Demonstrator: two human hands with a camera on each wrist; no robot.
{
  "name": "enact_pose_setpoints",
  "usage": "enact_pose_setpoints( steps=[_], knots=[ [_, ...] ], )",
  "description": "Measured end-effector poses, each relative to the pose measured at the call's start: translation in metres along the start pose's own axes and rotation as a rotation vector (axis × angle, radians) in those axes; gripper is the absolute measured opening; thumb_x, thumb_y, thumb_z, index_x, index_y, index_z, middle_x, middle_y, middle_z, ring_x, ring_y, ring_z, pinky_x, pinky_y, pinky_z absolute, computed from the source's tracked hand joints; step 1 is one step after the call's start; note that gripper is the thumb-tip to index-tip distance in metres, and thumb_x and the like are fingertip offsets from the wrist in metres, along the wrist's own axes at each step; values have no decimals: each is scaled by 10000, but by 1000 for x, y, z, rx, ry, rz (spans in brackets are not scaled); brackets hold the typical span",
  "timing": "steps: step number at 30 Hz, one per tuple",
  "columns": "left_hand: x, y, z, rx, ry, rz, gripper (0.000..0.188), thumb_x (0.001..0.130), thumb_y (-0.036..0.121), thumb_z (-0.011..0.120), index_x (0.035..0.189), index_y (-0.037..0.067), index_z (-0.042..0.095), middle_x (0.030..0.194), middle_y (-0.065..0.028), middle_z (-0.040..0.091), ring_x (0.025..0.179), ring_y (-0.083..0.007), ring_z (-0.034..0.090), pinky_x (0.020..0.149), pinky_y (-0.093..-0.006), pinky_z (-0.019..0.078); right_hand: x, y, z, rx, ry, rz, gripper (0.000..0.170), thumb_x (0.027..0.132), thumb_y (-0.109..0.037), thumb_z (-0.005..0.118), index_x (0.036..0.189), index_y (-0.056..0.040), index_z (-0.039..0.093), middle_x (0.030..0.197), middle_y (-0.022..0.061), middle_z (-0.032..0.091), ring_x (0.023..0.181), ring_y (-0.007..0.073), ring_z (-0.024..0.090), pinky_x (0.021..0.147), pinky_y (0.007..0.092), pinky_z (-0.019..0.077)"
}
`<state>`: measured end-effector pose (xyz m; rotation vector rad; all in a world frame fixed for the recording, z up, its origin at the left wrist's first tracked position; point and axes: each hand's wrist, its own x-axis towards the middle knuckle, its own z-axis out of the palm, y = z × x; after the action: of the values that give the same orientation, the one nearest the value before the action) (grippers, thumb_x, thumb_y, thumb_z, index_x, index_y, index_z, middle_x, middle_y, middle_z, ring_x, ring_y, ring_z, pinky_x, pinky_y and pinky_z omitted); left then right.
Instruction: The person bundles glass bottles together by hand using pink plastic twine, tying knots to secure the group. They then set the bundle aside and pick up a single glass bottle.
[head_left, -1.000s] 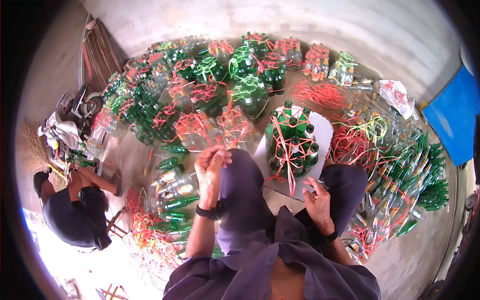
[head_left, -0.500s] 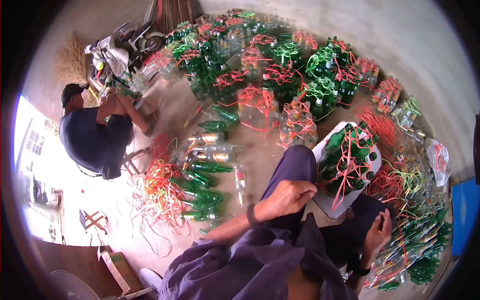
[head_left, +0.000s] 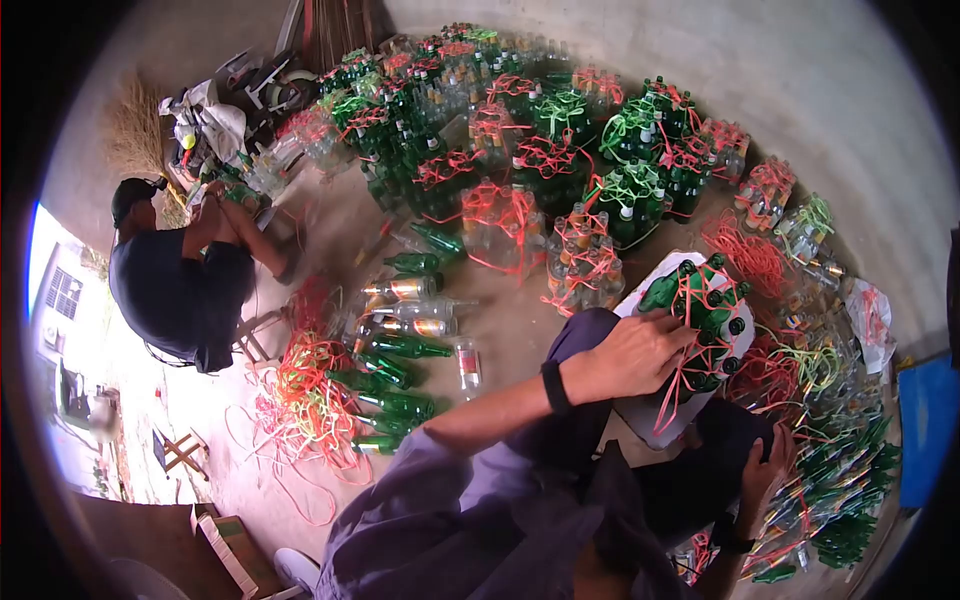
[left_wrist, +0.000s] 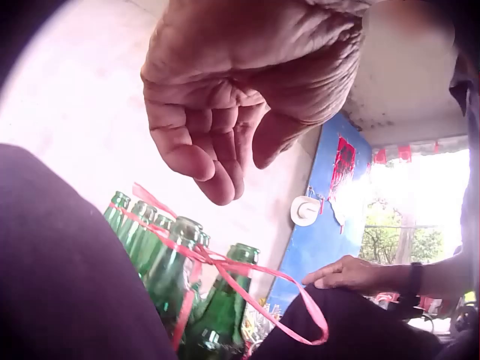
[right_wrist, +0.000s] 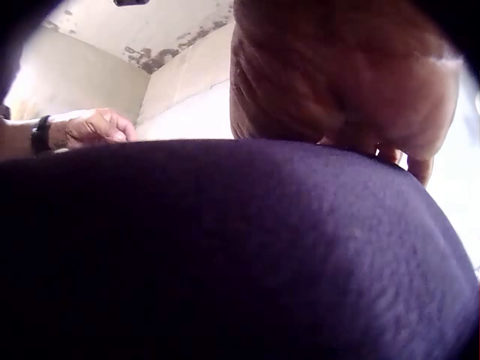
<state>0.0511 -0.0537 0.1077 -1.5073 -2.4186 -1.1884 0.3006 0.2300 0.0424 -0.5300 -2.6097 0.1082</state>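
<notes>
Between the person's knees, a bundle of green glass bottles (head_left: 660, 293) stands on a white board (head_left: 648, 418). Red plastic strap (left_wrist: 214, 259) criss-crosses the bottle necks, with a loose loop hanging off one side. The left hand (head_left: 640, 352) reaches across to the near left of the bundle. In the left wrist view this hand hovers above the bottle tops, its fingers loosely bent and nothing between them. On the right knee (right_wrist: 247, 225) rests the right hand (head_left: 768, 465), fingers draped over the dark trouser cloth and partly hidden behind it.
Many tied bottle bundles (head_left: 500, 225) crowd the floor ahead. Loose green bottles (head_left: 405, 345) and a tangle of straps (head_left: 310, 385) lie to the left. More bottles (head_left: 850, 480) are piled right. Another person (head_left: 185, 290) sits at far left.
The left hand has moved right, from over the left knee to the strapped bundle. The right hand has settled onto the right knee. The head view has swung left.
</notes>
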Motion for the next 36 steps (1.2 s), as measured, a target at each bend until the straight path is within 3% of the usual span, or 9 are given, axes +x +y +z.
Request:
enact_pose_setpoints(
  steps=[3,4,10,14,19,23,26,30,36],
  knots=[
    [27,-14,14,117,1,113,437,792,113,713,1206,26,604,1067,-145,622,1061,-350,601,860,-450,521,6,0,-4,93,-55,37,380,910,-119,624,1264,13,588,1275,207,600,1202,417,535,1057,508,402],
    [34,-16,18,150,-33,126,483,779,131,714,1233,17,597,1146,-148,607,1143,-351,567,946,-458,491,8,0,-4,147,-93,58,374,907,-130,620,1248,18,587,1262,216,598,1190,429,533,1056,520,395],
    [62,-24,44,353,-146,297,616,757,199,722,1330,40,560,1234,-153,597,1229,-346,521,1041,-474,425,12,5,-1,170,-94,62,333,902,-133,611,1199,18,598,1210,231,600,1147,431,544,1017,509,416],
    [75,-31,53,329,-233,234,709,748,217,733,1401,55,509,1236,-142,604,1222,-326,537,1044,-471,422,11,7,1,203,-98,105,327,892,-137,620,1180,17,606,1191,224,608,1136,427,550,1002,513,421],
    [101,-40,27,73,-296,172,604,772,173,737,1328,15,561,1194,-196,642,1099,-394,614,974,-456,512,19,-4,-9,230,-134,154,321,875,-136,649,1165,0,630,1187,202,628,1132,398,575,997,486,444],
    [112,-40,22,35,-299,152,545,811,200,734,1293,3,574,1299,-207,611,1197,-386,578,1063,-441,465,21,-5,-8,235,-88,155,315,854,-122,669,1144,-3,639,1172,198,633,1127,388,583,989,477,454],
    [109,-39,37,173,-440,191,627,804,248,744,1367,44,556,1440,-172,527,1330,-383,479,1173,-468,354,23,-8,-11,244,-67,144,330,824,-94,692,1135,2,640,1152,189,633,1108,398,579,960,482,469],
    [104,-36,51,310,-550,141,686,779,278,753,1403,90,540,1528,-139,426,1382,-351,418,1146,-533,379,22,-8,-12,252,-54,135,325,828,-99,689,1129,13,642,1150,188,636,1106,393,579,960,476,470],
    [111,-24,53,417,-649,68,627,724,304,769,1288,76,619,1451,-126,462,1292,-379,440,1026,-575,464,24,-10,-12,277,-52,144,308,834,-100,683,1116,21,651,1135,186,643,1093,385,581,964,470,469]
  ],
)
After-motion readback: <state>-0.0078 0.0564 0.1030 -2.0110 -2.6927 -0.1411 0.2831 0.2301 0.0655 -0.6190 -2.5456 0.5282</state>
